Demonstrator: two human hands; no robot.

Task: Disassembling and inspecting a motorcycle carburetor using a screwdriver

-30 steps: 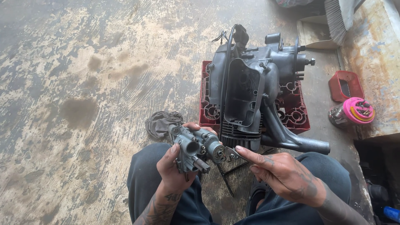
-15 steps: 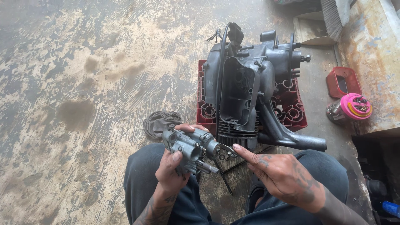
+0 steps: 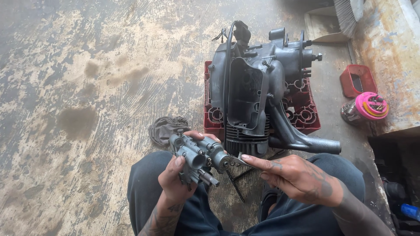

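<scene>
Left hand (image 3: 177, 181) grasps a grey metal carburetor (image 3: 197, 156) from below, thumb on its near side, fingers wrapped behind. Right hand (image 3: 297, 177) pinches a thin metal tool (image 3: 236, 161) between thumb and forefinger, tip touching the carburetor's right end. Carburetor held over the lap, above the dark trousers (image 3: 218, 205); its long axis runs upper-left to lower-right, a short stub tube pointing down-right toward the camera.

Just behind it: crumpled grey rag (image 3: 165, 127) on the stained concrete floor (image 3: 78, 87). Dark engine block (image 3: 258, 87) stands upright on a red plastic crate (image 3: 306, 118), its finned cylinder facing the person. Far right: small red rectangular box (image 3: 358, 80), open, by a rusty wall; next to it a clear round jar with a pink lid (image 3: 365, 108), yellow ring on top. Blue object (image 3: 410, 211) at bottom-right edge, partly cut off.

Versus half a second ago: hands and carburetor in nearly the same pose, tool tip closer to the carburetor end; view shifted slightly.
</scene>
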